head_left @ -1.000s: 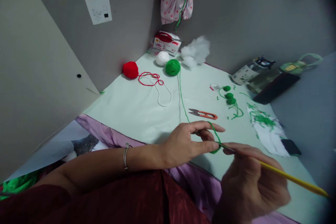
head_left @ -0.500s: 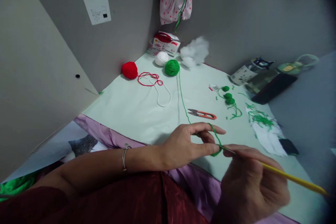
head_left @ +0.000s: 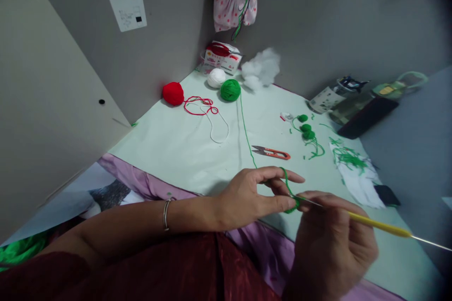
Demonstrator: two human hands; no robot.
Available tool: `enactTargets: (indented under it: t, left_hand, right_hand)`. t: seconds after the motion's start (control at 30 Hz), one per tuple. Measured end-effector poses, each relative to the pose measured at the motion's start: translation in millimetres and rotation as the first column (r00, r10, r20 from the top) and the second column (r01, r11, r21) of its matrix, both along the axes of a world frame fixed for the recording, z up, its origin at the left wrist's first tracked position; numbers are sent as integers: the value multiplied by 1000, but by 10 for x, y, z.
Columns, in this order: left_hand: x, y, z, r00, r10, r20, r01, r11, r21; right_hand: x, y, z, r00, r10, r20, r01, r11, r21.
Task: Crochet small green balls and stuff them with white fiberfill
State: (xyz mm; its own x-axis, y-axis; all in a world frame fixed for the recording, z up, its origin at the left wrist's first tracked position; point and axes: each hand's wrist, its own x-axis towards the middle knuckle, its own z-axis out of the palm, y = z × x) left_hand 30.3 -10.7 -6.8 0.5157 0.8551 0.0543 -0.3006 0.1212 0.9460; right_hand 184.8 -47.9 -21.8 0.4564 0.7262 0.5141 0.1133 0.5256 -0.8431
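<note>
My left hand (head_left: 252,197) pinches a small green crochet piece (head_left: 291,208) between thumb and fingers, its index finger stretched out with green yarn (head_left: 286,179) looped over it. My right hand (head_left: 335,240) grips a crochet hook (head_left: 379,225) with a yellow handle, a thin metal shaft pointing at the piece and another metal end sticking out at the right. The hook's tip meets the green yarn beside my left thumb; its exact place in the stitch is hidden. From the left hand the strand runs back to a green yarn ball (head_left: 230,90).
Orange thread snips (head_left: 271,152) lie just beyond my hands. Red yarn (head_left: 173,93), a white ball (head_left: 216,78) and fluffy stuffing (head_left: 261,69) sit at the back. Small green balls (head_left: 306,130), yarn scraps on a white cloth (head_left: 363,186) and a bottle (head_left: 367,110) are on the right.
My right hand has shifted slightly left, and the hook's handle has turned to a flatter angle, its far metal end now showing. The left hand keeps its hold almost unmoved.
</note>
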Motion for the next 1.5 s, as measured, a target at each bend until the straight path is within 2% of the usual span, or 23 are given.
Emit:
enactTargets:
  t: [0.2, 0.37, 0.47, 0.63, 0.77, 0.93, 1.17, 1.27, 1.37, 1.5]
  left_hand:
    - [12, 7, 1, 1000, -3, 29, 4, 999, -34]
    - [37, 21, -46, 998, -11, 65, 13, 1000, -28]
    - [49, 38, -97, 996, 4, 92, 0, 999, -41]
    - [45, 75, -130, 971, -24, 236, 75, 975, -208]
    - [33, 93, -86, 964, -13, 267, 99, 945, -313]
    - [22, 99, -47, 978, -23, 207, 75, 966, -247]
    - [26, 68, -34, 986, -41, 160, 75, 973, -218]
    - [32, 57, -39, 991, -54, 119, 75, 981, -181]
    - [31, 53, -48, 995, -65, 71, 75, 987, -145]
    - [16, 52, -51, 995, -71, 65, 77, 992, -95]
  right_hand:
    - [-10, -6, -1, 1000, 8, 7, -8, 1000, -29]
    - [40, 1, -22, 992, 102, 80, -105, 993, 45]
    - [70, -23, -30, 979, 136, 155, -142, 989, 31]
    - [75, -50, -12, 950, 99, 296, -100, 995, -11]
    - [106, -10, 6, 949, 71, 307, -88, 995, 40]
    - [143, 21, 19, 957, 107, 270, -115, 993, 14]
    - [168, -24, 20, 935, 201, 293, -188, 980, -72]
    - [171, -28, 4, 933, 235, 273, -225, 972, -67]
    - [160, -23, -15, 949, 242, 201, -236, 970, -54]
    - [133, -7, -9, 966, 259, 16, -258, 964, -68]
